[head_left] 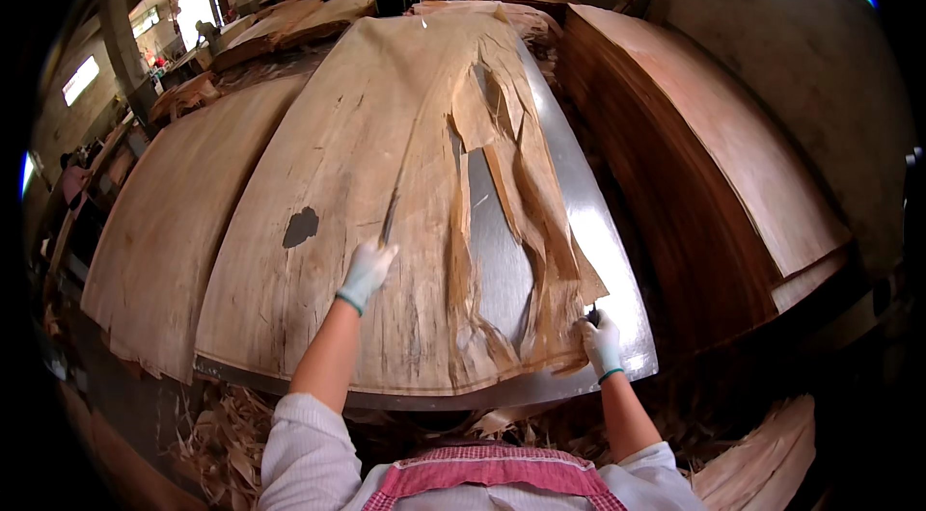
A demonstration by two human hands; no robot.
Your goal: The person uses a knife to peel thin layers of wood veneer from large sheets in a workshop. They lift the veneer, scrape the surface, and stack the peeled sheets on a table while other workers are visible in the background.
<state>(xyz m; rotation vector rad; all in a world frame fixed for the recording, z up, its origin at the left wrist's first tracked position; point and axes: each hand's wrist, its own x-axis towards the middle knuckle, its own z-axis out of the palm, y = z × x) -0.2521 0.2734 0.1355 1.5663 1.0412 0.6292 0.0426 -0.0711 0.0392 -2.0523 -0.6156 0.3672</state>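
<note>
A large sheet of thin wood veneer lies over a metal-topped table. Its right part is torn into curled strips, with bare metal between them, and a dark hole shows on its left. My left hand, in a white glove, is closed around the near end of a long thin stick that points away over the sheet. Near the sheet's right front corner, my gloved right hand grips a small dark tool, mostly hidden by the fingers, beside the torn edge.
A tall veneer stack runs along the right, by the wall. Another stack stands close on the left. Veneer scraps litter the floor around the table's front. Further back are more stacks, and a person is at the far left.
</note>
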